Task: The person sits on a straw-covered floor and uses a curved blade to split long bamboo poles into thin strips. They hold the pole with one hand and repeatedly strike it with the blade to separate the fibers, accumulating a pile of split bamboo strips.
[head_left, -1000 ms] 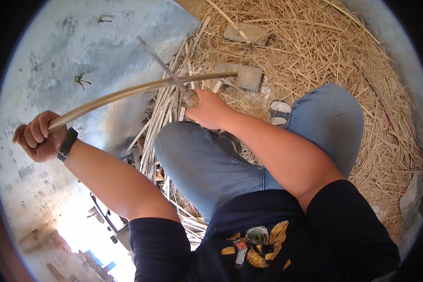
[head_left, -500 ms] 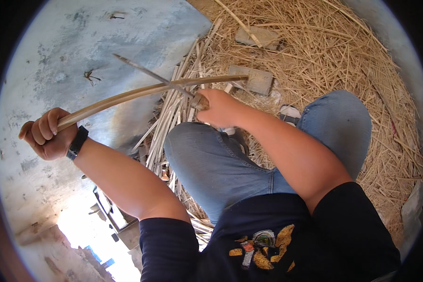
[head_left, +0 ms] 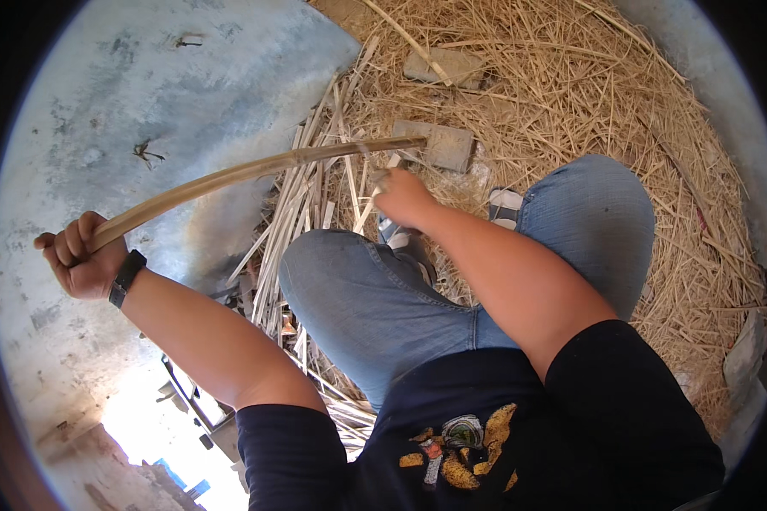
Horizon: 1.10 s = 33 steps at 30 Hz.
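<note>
A long split bamboo strip (head_left: 260, 166) bows up and to the right across the view, its far end over a grey brick (head_left: 447, 147). My left hand (head_left: 85, 254), with a black band at the wrist, is closed round its near left end. My right hand (head_left: 405, 198) is a fist just below the strip's far part. In it is the knife; only a bit of its handle (head_left: 382, 180) shows, and its blade cannot be made out now. Both my knees are bent, with the right hand between them and the bamboo.
A heap of thin bamboo shavings (head_left: 554, 94) covers the ground ahead and to the right. Pale split strips (head_left: 290, 213) lie in a bundle beside my left knee. A second brick (head_left: 443, 68) lies farther off. A stained wall (head_left: 102, 111) rises at the left.
The knife blade, which crossed over the bamboo strip pointing up and left, no longer shows there. My right hand has turned and dropped slightly below the strip. My left hand keeps its grip.
</note>
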{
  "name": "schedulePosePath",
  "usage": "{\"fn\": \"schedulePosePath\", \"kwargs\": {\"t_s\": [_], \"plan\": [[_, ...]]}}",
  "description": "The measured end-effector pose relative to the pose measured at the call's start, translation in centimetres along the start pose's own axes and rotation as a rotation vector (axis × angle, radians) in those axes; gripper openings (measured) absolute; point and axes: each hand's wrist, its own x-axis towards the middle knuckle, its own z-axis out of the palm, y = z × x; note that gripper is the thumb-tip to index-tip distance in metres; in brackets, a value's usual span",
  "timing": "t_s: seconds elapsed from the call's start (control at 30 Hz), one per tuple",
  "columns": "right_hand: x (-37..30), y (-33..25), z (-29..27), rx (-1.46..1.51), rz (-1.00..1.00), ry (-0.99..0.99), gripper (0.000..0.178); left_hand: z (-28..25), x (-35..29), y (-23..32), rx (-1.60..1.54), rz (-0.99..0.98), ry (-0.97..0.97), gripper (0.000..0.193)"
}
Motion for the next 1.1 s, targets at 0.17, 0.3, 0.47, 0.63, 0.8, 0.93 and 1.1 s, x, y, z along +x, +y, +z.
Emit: {"fn": "schedulePosePath", "kwargs": {"t_s": [0.17, 0.3, 0.47, 0.63, 0.8, 0.93, 1.1], "plan": [[-0.2, -1.0, 1.8, 0.061, 0.017, 0.085, 0.044, -1.3, 0.3, 0.6, 0.038, -0.009, -0.009, 0.013], [-2.1, -2.6, 1.9, 0.072, -0.189, -0.035, 0.045, -0.1, -0.2, 0.4, 0.083, 0.019, 0.015, 0.011], [-0.8, -2.0, -0.1, 0.078, 0.09, -0.001, 0.045, -0.9, 0.0, 0.4, 0.071, -0.005, 0.059, 0.012], [-2.9, -6.3, 1.3, -0.019, -0.209, -0.075, 0.046, -0.6, 0.0, 0.6, 0.279, 0.122, 0.19, 0.019], [-0.2, -2.5, 1.2, 0.11, -0.16, 0.074, 0.038, 2.1, 1.0, -1.4, 0.407, 0.166, 0.344, 0.021], [-0.6, -3.4, -0.7, 0.007, 0.085, -0.045, 0.044, 0.9, 1.0, -0.7, 0.436, 0.167, 0.37, 0.024], [-2.2, -5.9, 0.7, 0.0, -0.282, -0.085, 0.04, 2.3, 1.0, -1.2, 0.429, 0.194, 0.363, 0.025]]}}
